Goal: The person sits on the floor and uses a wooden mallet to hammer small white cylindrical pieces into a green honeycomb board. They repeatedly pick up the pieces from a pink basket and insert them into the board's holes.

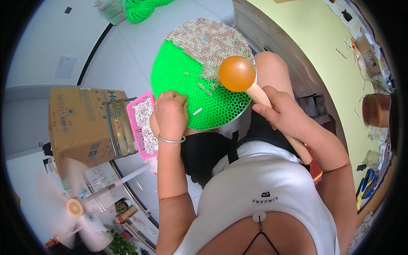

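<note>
A round bright green honeycomb board [170, 68] rests over my lap. Small pale tubes [212, 38] fill the holes across its far right part, and a few stand scattered near the middle. One white tube [197, 111] lies loose on the near side. My right hand [274, 106] is wrapped round the wooden handle of a mallet [238, 74], whose round orange head hangs over the board's right side. At the board's left edge my left hand [171, 111] is closed with fingers curled; anything between them is hidden.
A pink basket [135, 114] of loose white tubes stands left of my left hand, by a folding stool [121, 127] and cardboard box [80, 127]. A spinning fan [75, 208] is at lower left. A yellow-topped table [314, 38] with small items runs along the right.
</note>
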`<state>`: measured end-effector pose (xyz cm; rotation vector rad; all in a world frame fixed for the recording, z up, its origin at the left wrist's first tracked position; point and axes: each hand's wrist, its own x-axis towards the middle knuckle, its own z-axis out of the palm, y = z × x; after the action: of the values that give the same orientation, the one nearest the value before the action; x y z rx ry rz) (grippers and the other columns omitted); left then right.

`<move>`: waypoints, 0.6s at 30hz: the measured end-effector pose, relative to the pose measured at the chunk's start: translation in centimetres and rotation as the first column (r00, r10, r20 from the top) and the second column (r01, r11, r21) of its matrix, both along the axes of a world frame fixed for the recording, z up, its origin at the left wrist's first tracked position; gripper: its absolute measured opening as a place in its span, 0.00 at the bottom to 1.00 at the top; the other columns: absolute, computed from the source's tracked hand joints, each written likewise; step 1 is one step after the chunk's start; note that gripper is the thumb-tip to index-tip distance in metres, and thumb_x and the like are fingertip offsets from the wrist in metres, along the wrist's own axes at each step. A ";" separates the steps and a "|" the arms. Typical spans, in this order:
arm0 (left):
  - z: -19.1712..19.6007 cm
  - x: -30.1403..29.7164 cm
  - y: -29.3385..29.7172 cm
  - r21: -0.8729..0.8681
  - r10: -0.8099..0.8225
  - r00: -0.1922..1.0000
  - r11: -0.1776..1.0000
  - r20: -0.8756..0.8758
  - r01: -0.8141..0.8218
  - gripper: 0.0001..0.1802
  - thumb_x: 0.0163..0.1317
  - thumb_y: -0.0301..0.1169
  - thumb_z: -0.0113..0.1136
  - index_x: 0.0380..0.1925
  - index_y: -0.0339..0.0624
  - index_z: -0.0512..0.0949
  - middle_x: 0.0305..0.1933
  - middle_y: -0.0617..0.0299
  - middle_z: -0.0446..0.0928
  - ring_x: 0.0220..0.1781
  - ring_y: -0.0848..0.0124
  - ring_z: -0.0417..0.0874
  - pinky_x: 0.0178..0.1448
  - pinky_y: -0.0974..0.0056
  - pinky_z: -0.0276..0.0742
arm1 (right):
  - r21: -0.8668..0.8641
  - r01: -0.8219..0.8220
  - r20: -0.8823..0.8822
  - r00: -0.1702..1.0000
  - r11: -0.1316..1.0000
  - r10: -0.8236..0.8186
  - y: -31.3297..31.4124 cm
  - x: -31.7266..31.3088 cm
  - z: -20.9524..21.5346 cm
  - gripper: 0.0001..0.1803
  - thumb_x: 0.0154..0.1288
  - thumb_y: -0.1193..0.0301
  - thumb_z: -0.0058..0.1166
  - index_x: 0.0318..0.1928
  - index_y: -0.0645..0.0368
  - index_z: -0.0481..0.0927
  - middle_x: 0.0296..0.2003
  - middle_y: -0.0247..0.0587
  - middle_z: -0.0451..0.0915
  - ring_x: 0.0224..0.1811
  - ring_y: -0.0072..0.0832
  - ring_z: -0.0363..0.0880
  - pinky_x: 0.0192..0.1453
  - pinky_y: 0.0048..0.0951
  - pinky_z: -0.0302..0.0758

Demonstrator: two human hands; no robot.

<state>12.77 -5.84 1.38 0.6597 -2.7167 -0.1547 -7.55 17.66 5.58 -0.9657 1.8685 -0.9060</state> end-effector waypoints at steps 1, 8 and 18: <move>0.0 0.0 0.0 -0.008 -0.003 1.000 1.000 -0.002 0.003 0.11 0.47 0.23 0.72 0.33 0.42 0.87 0.31 0.55 0.80 0.38 0.54 0.80 0.45 0.54 0.77 | 0.013 0.026 0.060 0.998 1.000 -0.026 0.2 0.0 0.2 0.20 0.73 0.60 0.56 0.46 0.69 0.73 0.22 0.48 0.77 0.22 0.38 0.79 0.28 0.37 0.76; 1.7 -0.3 2.8 0.123 -0.089 0.989 0.990 0.117 0.075 0.08 0.50 0.29 0.72 0.32 0.44 0.87 0.32 0.56 0.82 0.38 0.57 0.83 0.41 0.54 0.78 | -0.023 0.121 0.264 0.958 0.992 -0.111 1.1 -0.5 -1.5 0.20 0.75 0.61 0.55 0.45 0.70 0.72 0.20 0.37 0.74 0.14 0.22 0.72 0.19 0.26 0.69; 1.5 -3.9 4.7 0.474 0.020 0.965 0.873 -0.263 0.111 0.09 0.51 0.19 0.66 0.33 0.39 0.80 0.31 0.52 0.80 0.35 0.53 0.81 0.41 0.55 0.76 | -0.021 0.136 0.393 0.912 0.991 -0.117 1.2 -1.3 -1.8 0.14 0.74 0.66 0.56 0.46 0.66 0.73 0.22 0.31 0.72 0.16 0.18 0.70 0.21 0.22 0.69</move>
<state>8.90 -1.19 2.89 0.6481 -2.4405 -0.8978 -8.87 18.88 3.75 -0.6361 1.5832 -1.1347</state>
